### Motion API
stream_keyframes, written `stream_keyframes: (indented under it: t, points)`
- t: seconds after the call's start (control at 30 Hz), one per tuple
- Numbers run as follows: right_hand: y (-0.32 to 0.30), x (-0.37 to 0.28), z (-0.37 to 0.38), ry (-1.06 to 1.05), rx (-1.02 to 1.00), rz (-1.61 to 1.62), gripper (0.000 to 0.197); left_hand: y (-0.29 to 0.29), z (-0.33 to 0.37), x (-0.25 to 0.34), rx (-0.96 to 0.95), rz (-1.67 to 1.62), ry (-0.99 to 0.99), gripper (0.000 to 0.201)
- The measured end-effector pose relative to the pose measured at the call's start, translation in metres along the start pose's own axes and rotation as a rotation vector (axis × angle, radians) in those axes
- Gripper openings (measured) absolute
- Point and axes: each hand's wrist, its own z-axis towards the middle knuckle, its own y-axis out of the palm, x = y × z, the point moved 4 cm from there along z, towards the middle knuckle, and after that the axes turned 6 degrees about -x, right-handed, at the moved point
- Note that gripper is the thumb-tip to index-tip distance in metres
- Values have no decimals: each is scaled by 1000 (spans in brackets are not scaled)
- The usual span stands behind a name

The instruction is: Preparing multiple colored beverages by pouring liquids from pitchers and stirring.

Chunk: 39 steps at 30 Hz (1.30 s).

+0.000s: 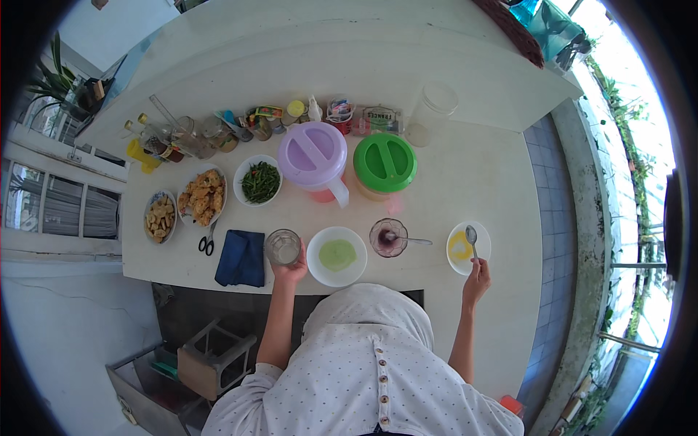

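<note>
My left hand (291, 267) is closed around a clear drinking glass (283, 247) at the counter's near edge. Right beside it stands a white bowl (337, 256) with pale green liquid. Out to the right, my right hand (478, 280) grips a metal spoon (472, 235) by its handle. The spoon's bowl is over a small white plate (480, 260) with something yellow on it; whether they touch I cannot tell. Between the hands sits a scalloped glass dish (387, 250) with dark reddish contents and another spoon (418, 240) resting in it.
Behind stand a purple-lidded pitcher (313, 154) and a green-lidded pitcher (385, 163). A bowl of greens (259, 181), a plate of fried food (203, 195), scissors (209, 240) and a folded blue cloth (241, 259) lie to the left. Jars and bottles (218, 134) line the back.
</note>
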Motion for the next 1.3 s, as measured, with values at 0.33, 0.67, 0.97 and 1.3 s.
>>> stream_keyframes:
  t: [0.33,0.67,0.97,1.3]
  points:
    - [115,-117,-73,-483,-788,-92,11,-9,-9,0,50,-33,33,39]
    - [152,-110,-94,-505,-737,-375,16,-10,-46,-13,133,185,105,59]
    - [155,-94,-105,-193,-707,-159,19,-1,-60,-6,167,346,-24,65]
    - [151,-82,-125,10,-633,122,19,28,-27,15,185,643,-52,90]
